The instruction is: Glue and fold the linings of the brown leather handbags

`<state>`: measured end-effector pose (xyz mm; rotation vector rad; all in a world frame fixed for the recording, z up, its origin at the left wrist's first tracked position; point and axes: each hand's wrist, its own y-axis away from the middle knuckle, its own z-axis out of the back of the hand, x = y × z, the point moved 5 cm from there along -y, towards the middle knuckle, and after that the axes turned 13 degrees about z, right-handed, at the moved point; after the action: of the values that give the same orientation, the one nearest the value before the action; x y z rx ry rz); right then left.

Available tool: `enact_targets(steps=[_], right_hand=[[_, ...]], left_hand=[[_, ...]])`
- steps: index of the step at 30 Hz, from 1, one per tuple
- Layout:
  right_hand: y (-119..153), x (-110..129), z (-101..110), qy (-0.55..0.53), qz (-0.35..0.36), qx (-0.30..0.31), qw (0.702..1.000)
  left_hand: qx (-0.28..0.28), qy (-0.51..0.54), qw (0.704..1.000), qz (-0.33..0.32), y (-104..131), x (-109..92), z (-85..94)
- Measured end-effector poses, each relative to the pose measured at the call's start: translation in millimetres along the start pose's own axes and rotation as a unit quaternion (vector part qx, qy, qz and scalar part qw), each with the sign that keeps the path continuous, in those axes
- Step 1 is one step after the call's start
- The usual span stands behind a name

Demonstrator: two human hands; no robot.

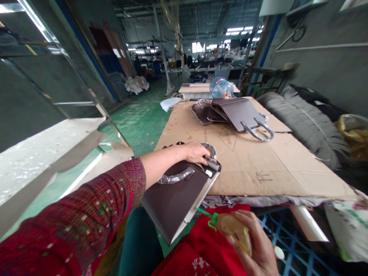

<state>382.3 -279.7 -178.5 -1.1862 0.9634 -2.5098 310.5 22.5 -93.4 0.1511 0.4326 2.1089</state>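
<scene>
A dark brown handbag [175,199] lies tilted over the near left edge of the table and toward my lap, its light edge facing right. My left hand [197,153] is closed on the bag's upper corner, beside one of its plastic-wrapped handles [178,176]. Some of the fingertips are hidden by the bag's rim. Low in front of me, my right hand [255,241] is wrapped round a squeeze bottle [234,230] of yellowish liquid. Its thin green nozzle [205,213] points left at the bag's light edge, and I cannot tell whether it touches.
Flattened cardboard [244,168] covers the table. More brown handbags [235,111] are piled at its far end, with a large blue water jug [220,87] behind. A metal rack [94,103] stands at the left. A blue plastic crate [287,230] sits below the table at the right.
</scene>
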Motion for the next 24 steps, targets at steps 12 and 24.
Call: enact_targets(steps=[12, 24], right_hand=[[-7.1, 9.6, -4.7, -0.025, 0.001, 0.017, 1.0], [-19.0, -11.5, 2.1, -0.055, -0.084, -0.012, 0.995]], left_hand=[[-0.003, 0.007, 1.0, 0.005, 2.1, 1.1, 0.6], [-0.013, 0.013, 1.0, 0.01, 12.6, 1.2, 6.0]])
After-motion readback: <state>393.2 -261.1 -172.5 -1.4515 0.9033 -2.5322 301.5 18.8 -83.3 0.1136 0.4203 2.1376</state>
